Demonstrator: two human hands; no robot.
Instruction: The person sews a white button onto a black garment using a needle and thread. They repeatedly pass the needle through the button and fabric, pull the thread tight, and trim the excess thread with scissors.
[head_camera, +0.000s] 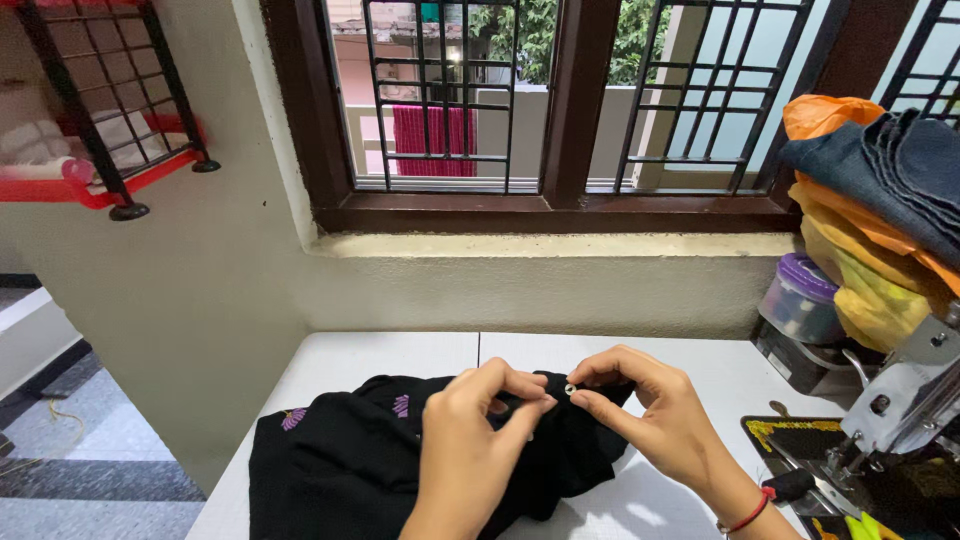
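I have both hands over the black cloth (360, 450) that lies bunched on the near part of the white tabletop (400, 350). My left hand (475, 430) is pinched closed on a fold of that cloth, thumb pressed against the forefinger. My right hand (650, 405) is closed too, its thumb and forefinger nipping a small silver ring-shaped fastener (570, 389), which sits at the cloth's far edge, between the two sets of fingertips. Whether the fastener is already fixed to the cloth I cannot tell.

The risk I see is the grip on the fastener: it is tiny and smooth, and held only by the very fingertips, so a slight twist could let it spring loose and roll off the tabletop to the floor on the left. The cloth is dark and rumpled, so a dropped piece could vanish in its folds. To the right, the sewing machine (900, 400) stands near my wrist; a careless pull could snag the cloth there.
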